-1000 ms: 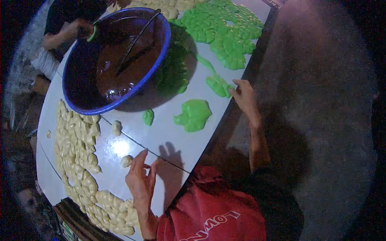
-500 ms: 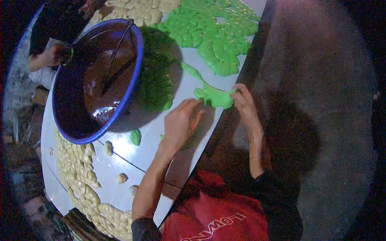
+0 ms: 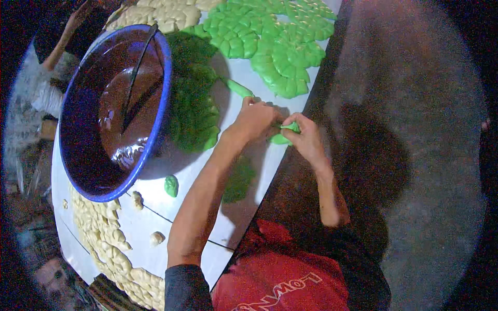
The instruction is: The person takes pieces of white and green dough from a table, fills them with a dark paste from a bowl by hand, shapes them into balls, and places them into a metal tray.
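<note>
Left hand (image 3: 255,118) and right hand (image 3: 305,136) meet at the white table's (image 3: 244,217) edge, both pinching one green dough piece (image 3: 284,136) between their fingers. Blue basin of brown filling (image 3: 111,111) lies well left; shaped green pieces (image 3: 270,41) beyond.

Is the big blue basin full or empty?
Partly full: the blue basin holds dark brown liquid below its rim, and a thin utensil leans inside it.
</note>
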A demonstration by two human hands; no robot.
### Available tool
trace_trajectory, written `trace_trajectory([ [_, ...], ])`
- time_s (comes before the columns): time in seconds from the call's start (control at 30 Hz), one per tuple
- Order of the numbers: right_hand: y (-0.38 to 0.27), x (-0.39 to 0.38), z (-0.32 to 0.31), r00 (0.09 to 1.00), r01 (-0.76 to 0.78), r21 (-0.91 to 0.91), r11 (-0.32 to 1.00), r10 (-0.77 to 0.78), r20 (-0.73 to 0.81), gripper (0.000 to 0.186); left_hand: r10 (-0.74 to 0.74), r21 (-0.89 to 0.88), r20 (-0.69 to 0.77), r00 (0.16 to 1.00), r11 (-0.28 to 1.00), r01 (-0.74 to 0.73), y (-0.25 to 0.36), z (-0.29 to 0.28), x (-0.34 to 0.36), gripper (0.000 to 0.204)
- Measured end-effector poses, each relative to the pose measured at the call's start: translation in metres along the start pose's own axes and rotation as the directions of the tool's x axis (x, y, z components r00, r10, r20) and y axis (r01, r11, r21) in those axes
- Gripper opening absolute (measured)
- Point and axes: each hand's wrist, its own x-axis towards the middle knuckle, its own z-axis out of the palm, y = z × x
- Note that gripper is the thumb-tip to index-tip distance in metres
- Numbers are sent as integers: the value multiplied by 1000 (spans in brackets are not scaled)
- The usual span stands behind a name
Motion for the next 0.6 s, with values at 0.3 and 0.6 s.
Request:
trace_trajectory([
  [0.3,-2,-37,-33,976,-215,212,953,203,76,13,-156,106,-93,983,980,166,-19,3,-14,25],
  [0.6,-13,-34,-13,1000,-16,-382,924,19,6,32,-209,-497,-33,977,852,165,-19,-11,-32,65],
])
